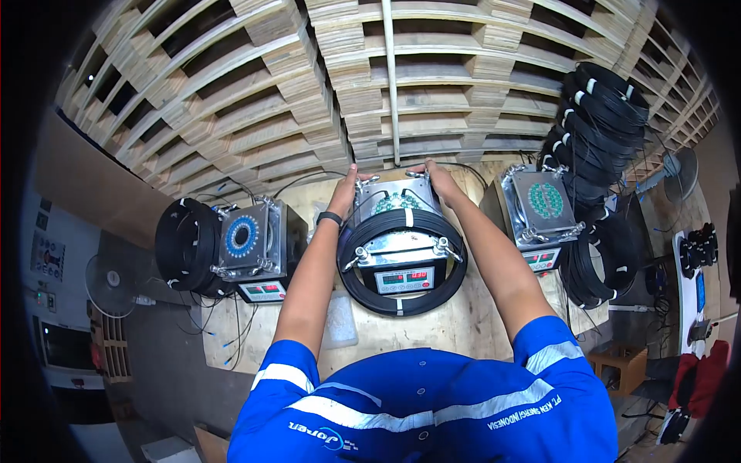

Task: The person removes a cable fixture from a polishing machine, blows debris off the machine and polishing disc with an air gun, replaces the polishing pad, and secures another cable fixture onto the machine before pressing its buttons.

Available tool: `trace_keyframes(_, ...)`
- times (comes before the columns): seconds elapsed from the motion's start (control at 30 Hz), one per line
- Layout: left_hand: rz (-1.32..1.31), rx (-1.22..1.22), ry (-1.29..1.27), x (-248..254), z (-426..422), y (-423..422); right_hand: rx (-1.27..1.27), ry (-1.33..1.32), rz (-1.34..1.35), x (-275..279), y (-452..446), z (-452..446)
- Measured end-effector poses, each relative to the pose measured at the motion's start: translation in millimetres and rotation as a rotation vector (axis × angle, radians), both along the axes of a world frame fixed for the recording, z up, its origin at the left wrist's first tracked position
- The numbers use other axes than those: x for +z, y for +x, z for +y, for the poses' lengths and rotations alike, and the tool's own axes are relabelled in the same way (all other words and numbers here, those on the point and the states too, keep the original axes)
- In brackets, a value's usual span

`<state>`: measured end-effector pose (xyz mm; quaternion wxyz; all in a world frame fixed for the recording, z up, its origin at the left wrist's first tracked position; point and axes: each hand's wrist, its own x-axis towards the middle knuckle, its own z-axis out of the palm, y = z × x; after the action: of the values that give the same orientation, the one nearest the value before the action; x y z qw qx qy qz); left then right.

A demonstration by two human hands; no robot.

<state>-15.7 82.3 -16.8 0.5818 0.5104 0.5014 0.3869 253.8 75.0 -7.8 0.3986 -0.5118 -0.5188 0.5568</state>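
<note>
In the middle of the wooden table is a metal bench machine (405, 245) with a red-lit display panel and a ring of green connectors on top, resembling a fibre polishing machine. A coil of black cable (401, 306), tied with white bands, leans around its front. My left hand (345, 193) is at the far left corner, closed around a clamp lever (369, 180). At the far right corner my right hand (441, 184) closes around the matching clamp lever (417, 174). Some fingertips are hidden behind the machine. Two front clamps (442, 245) are visible above the panel.
Similar machines stand left (245, 235) with blue connectors and right (544, 199) with green ones. Black cable coils (187, 247) lie beside the left machine; a tall stack of coils (602, 116) rises right. Wooden pallets (270, 77) wall the back. A clear plastic packet (340, 320) lies near my left forearm.
</note>
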Motion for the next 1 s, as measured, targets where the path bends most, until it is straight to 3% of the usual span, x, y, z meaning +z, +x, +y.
trace_keyframes(0.07,0.027,-0.036,-0.059,23.0,-12.3,-3.9,0.024,0.059,-0.049,12.8,4.4,-3.0)
trace_keyframes(0.1,-0.089,-0.088,-0.135,3.1,0.8,-16.9,-0.026,0.107,-0.166,7.8,8.9,-0.8)
trace_keyframes(0.17,0.119,-0.017,0.003,26.5,-26.9,-19.5,-0.139,0.141,-0.253,-26.3,19.0,9.1)
trace_keyframes(0.27,0.436,0.136,0.402,-15.1,-59.0,-49.6,-0.295,0.328,-0.176,-13.9,32.4,-55.2)
trace_keyframes(0.33,0.574,0.262,0.588,4.0,-132.9,-41.6,-0.449,0.390,-0.363,4.4,40.0,-111.8)
trace_keyframes(0.47,0.773,0.421,0.804,21.7,-230.3,-18.1,-0.344,0.572,-0.471,29.8,32.5,-211.9)
trace_keyframes(0.57,0.728,0.406,0.725,16.7,-247.9,-12.9,-0.296,0.754,-0.817,35.2,33.1,-246.3)
trace_keyframes(0.63,0.733,0.371,0.692,20.4,-247.4,-15.8,-0.312,0.747,-0.855,36.2,30.5,-254.8)
trace_keyframes(0.83,0.959,0.301,0.647,26.1,-239.2,-16.5,-0.138,0.691,-1.337,51.6,23.6,-243.9)
trace_keyframes(1.0,1.067,0.252,0.621,25.7,-242.9,-8.0,0.028,0.391,-1.294,51.0,-10.8,-242.5)
